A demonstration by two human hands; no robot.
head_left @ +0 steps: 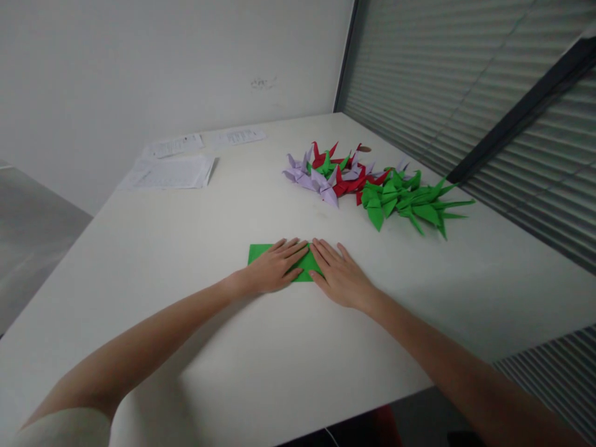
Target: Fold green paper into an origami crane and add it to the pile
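Note:
A green sheet of paper (305, 268), folded into a long rectangle, lies flat on the white table in front of me. My left hand (275, 267) rests flat over its left and middle part, fingers stretched out toward the far edge. Over the right end lies my right hand (342, 274), palm down with its fingers extended and thumb apart. The fingertips of both hands nearly meet at the paper's far edge. Much of the sheet's right end is hidden under the right hand.
Folded paper cranes in green (400, 198), red (354, 181) and lilac (302, 172) are heaped at the back right of the white table (223, 217). Printed sheets (174, 172) lie at the back left. A wall and window blinds (419, 74) border the table.

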